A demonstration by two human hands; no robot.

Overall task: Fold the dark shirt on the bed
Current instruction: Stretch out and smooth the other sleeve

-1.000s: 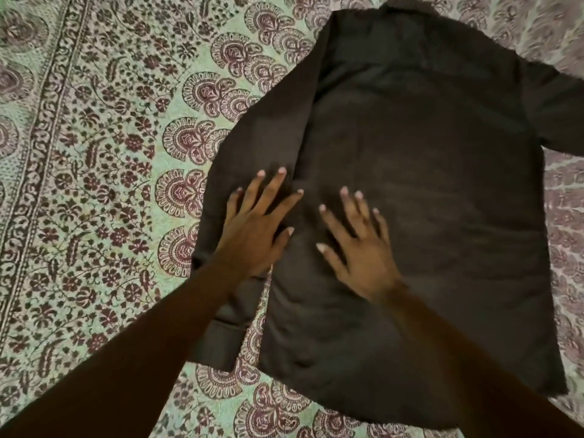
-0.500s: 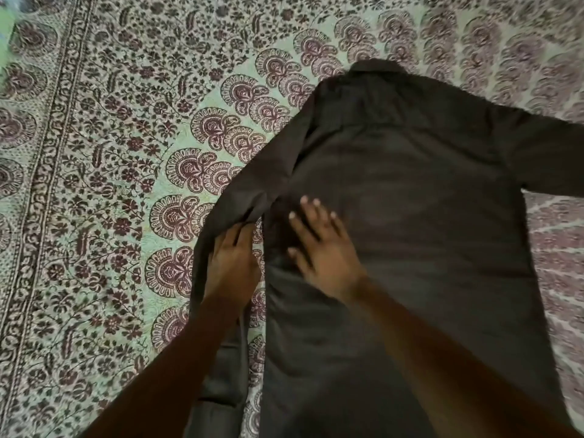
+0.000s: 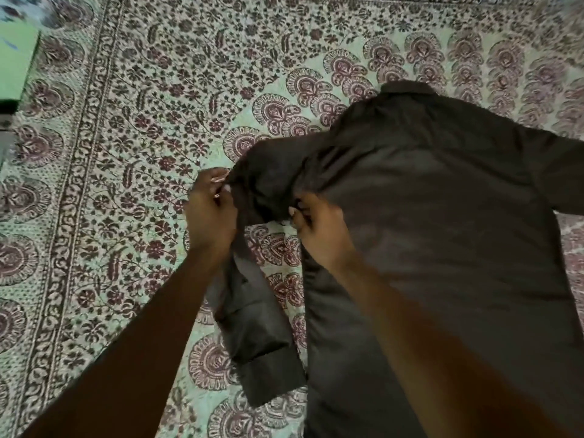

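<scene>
A dark shirt [image 3: 442, 232] with no readable label lies on a patterned bedsheet [image 3: 126, 153], its sleeve [image 3: 252, 336] pinched by the left hand [image 3: 210, 216], its side by the right hand [image 3: 319, 232].

One dark shirt [image 3: 426, 232] lies on one patterned bedspread [image 3: 158, 121], with one collar [image 3: 407, 87] showing at its top. Two sleeves are in view: a left sleeve [image 3: 259, 336] with one cuff [image 3: 271, 379], and a right sleeve [image 3: 565, 178] cut off by the frame edge. Two hands, a left hand [image 3: 210, 213] and a right hand [image 3: 319, 232], and two bare forearms complete the count.
</scene>
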